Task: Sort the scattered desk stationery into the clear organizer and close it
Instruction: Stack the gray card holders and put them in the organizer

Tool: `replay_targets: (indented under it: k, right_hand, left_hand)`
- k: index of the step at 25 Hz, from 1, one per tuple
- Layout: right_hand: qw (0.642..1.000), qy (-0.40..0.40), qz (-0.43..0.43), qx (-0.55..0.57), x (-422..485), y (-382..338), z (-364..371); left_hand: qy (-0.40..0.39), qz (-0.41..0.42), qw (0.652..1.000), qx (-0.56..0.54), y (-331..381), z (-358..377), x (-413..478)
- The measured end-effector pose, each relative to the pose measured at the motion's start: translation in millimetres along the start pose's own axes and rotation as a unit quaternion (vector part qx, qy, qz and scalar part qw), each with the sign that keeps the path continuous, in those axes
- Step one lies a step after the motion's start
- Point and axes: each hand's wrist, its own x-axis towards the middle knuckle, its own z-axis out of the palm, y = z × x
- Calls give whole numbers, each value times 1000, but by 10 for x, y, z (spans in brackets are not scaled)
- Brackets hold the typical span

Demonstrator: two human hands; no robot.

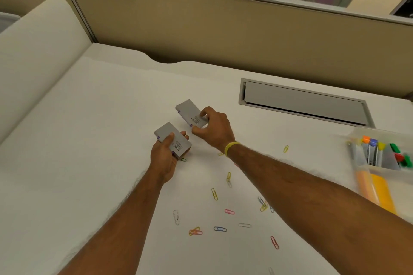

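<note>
Two flat grey boxes with dark lettering are at the middle of the white desk. My left hand [164, 155] grips the nearer grey box [171, 137] from below, thumb on top. My right hand [214, 128] pinches the farther grey box [190, 111] at its near end. The clear organizer [357, 138] stands open at the right edge, holding markers with coloured caps, green and red pieces, and orange and yellow pads. Several coloured paper clips [214, 194] lie scattered on the desk in front of my arms.
A grey cable hatch [306, 101] is set into the desk behind the organizer. A beige partition [223, 29] with a blue sign reading 385 closes off the back. A cream padded edge [33, 51] runs along the left.
</note>
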Motion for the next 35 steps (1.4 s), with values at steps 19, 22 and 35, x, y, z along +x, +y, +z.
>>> replay_targets:
  k: [19,22,35]
  right_hand:
    - [998,64,-20,16,-1776,330,-630]
    - [997,76,-1,19,-1964,497,-749]
    - [971,207,67,101,-2601,1410,-1484]
  left_hand:
    - [-124,-50,990,-43,-629,769,-1283]
    - [-141,-65,987,-34,-823,893,-1403]
    - [-228,-152,959,73,-1698,1723,-1623]
